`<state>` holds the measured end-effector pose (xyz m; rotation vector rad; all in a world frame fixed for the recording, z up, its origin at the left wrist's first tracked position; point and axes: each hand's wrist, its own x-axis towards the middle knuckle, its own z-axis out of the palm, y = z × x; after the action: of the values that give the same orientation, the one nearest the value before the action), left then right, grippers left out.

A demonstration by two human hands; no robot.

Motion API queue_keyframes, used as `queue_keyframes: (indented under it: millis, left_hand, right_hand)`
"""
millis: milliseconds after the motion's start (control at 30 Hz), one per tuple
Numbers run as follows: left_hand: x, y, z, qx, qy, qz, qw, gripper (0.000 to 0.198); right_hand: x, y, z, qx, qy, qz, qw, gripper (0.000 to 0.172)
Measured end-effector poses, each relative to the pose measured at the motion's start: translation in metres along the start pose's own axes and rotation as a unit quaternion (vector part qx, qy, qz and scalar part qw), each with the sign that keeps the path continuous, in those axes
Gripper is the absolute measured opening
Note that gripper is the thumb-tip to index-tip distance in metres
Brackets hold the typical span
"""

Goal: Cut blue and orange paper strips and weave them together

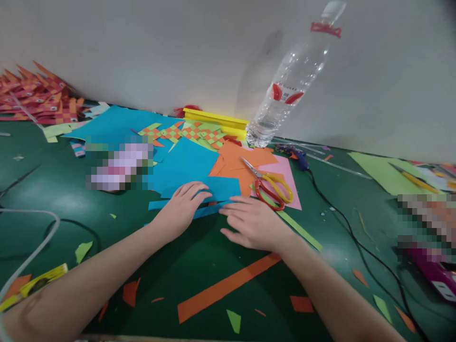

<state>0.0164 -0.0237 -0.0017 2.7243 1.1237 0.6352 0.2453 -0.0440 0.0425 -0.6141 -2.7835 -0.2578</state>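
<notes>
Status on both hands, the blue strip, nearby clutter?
Left hand over blue paper. Right hand, fingers at the blue strip's right end. Scissors just beyond right hand, on coloured paper.

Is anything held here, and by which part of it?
It cannot be told for sure: the right hand is at the right end of a blue strip, the left hand over blue paper.

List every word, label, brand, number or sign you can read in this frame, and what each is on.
No text reads clearly.
Clear plastic bottle: small dark print between the red shapes on its label, too small and blurred to read.
Purple object at the right edge: marks on its white patch, too blurred to tell whether they are characters.
</notes>
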Motion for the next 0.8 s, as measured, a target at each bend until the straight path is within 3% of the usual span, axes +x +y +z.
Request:
queue_keyframes:
  millis: [133, 233, 300, 367, 433, 567, 800]
  left_hand:
    - [0.001, 0.0, -0.001, 0.0, -0.011, -0.002, 1.0, 0.045]
    - [0.0, 0.0, -0.001, 0.005, -0.014, 0.0, 1.0, 0.042]
    - [0.0, 0.0, -0.002, 0.019, -0.014, 0.011, 1.0, 0.039]
    - [0.0, 0.002, -0.005, 0.037, -0.007, 0.028, 0.999, 0.037]
    - [0.0, 0.004, -0.01, 0.047, 0.007, 0.041, 0.998, 0.034]
    - [0.0, 0.01, -0.023, 0.027, 0.024, 0.034, 0.999, 0.026]
    - [-0.001, 0.013, -0.019, 0.029, -0.001, 0.097, 0.995, 0.027]
  right_hand:
    - [-0.024, 0.022, -0.018, -0.082, -0.008, 0.066, 0.994, 0.036]
    - [-0.048, 0.036, -0.024, -0.103, 0.039, 0.158, 0.981, 0.028]
    - [-0.063, 0.044, -0.022, -0.117, 0.111, 0.254, 0.954, 0.02]
    - [-0.072, 0.051, -0.016, -0.122, 0.131, 0.348, 0.92, 0.014]
    - [-0.076, 0.055, -0.009, -0.123, 0.098, 0.416, 0.896, 0.021]
    - [-0.076, 0.058, 0.005, -0.084, 0.001, 0.478, 0.874, 0.035]
    - [-0.08, 0.067, 0.01, 0.012, -0.025, 0.526, 0.85, 0.039]
